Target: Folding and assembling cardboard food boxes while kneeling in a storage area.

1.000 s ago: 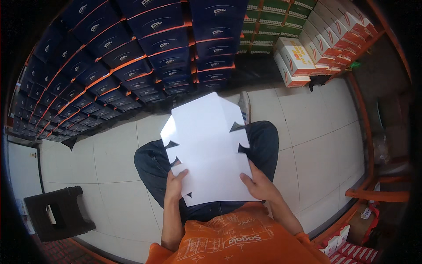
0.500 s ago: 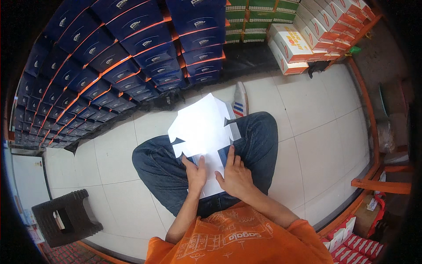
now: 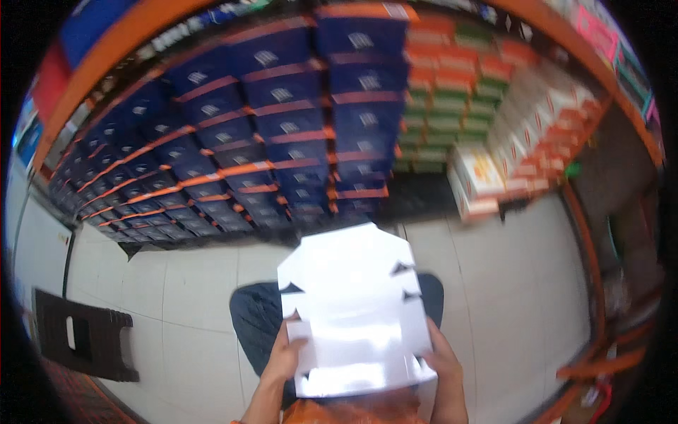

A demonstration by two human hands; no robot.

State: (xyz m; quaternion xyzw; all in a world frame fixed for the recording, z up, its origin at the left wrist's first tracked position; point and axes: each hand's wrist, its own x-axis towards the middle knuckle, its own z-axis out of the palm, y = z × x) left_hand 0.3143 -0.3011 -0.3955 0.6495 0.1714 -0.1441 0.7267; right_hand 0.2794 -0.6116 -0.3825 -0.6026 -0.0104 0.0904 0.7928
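A white, glossy flat box blank [image 3: 353, 311] with cut notches and angled corners lies spread out above my lap. My left hand [image 3: 284, 355] grips its left edge, with the thumb over the top face and the other fingers mostly beneath. At the right edge, my right hand [image 3: 443, 362] holds the sheet near a lower notch, slightly blurred. Behind the blank, my legs in dark jeans [image 3: 258, 318] are partly covered. Whether other sheets lie under it is hidden.
Tall stacks of dark blue boxes [image 3: 282, 127] with orange edges line the far left. Green boxes [image 3: 441, 131] and white-and-orange boxes [image 3: 480, 173] are piled at the far right. A dark plastic stool [image 3: 85, 336] stands left on the tiled floor [image 3: 191, 297].
The blank now lies broad and flat toward me, where a narrower part was between my hands. My hands have moved apart to its two sides. The view has tilted up toward the shelves.
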